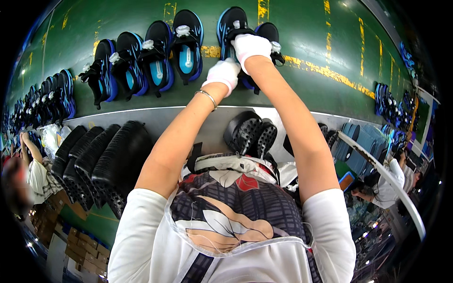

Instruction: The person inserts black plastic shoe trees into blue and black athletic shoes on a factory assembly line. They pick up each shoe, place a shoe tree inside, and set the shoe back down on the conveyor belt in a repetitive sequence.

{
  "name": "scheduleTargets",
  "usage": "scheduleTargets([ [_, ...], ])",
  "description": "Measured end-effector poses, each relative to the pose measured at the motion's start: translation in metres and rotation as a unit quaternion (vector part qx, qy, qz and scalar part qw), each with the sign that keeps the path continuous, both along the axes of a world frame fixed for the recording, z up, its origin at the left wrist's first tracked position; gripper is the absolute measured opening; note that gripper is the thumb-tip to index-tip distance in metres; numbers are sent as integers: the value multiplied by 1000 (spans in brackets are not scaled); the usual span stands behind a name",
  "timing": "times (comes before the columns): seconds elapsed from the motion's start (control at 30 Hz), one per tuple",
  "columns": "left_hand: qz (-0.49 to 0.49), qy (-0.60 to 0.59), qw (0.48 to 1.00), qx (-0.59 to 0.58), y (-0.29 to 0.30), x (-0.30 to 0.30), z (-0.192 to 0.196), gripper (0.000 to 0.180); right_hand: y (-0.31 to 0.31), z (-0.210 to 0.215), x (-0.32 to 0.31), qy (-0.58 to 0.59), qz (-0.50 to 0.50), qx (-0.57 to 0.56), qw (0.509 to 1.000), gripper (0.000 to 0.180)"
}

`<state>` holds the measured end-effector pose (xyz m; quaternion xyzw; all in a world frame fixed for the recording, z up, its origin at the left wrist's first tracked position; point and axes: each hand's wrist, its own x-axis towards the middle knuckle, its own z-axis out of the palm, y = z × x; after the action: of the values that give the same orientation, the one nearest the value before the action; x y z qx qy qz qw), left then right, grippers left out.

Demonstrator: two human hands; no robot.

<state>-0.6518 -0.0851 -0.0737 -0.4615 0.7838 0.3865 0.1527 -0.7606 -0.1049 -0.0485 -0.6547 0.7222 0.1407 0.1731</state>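
Observation:
A black sneaker with a blue-edged sole (pixel 230 21) stands toe away from me on the green surface, under my two gloved hands. My right hand (pixel 253 48), in a white glove, is closed over the shoe's upper near its opening. At the heel end, my left hand (pixel 223 75), also gloved, is closed against the shoe; its fingertips are partly hidden. Just right of it is another black sneaker (pixel 268 32) with a clear round piece on top, partly covered by my right hand and forearm. To the left, a sneaker with a light-blue insole (pixel 187 59) stands nearest my left hand.
Several similar sneakers (pixel 128 61) line the green surface (pixel 311 37), with a tighter row (pixel 52 96) farther left and more shoes (pixel 384 101) at far right. Black ridged, holed pieces (pixel 120 165) sit along the near edge. People work at both sides; a pale curved bar (pixel 384 174) crosses the right.

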Motion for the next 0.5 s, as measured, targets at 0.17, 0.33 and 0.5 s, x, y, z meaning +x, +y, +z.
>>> scheduleTargets([
  [0.17, -30, 26, 997, -70, 4, 10, -24, 24, 111, 48, -5, -138, 3, -141, 980, 23],
  [0.33, -13, 68, 992, -105, 20, 22, 9, 44, 248, 75, -8, -191, -105, -7, 976, 37],
  [0.5, 60, 194, 946, -254, 50, 32, 23, 46, 313, 56, -1, -159, -118, 11, 980, 54],
])
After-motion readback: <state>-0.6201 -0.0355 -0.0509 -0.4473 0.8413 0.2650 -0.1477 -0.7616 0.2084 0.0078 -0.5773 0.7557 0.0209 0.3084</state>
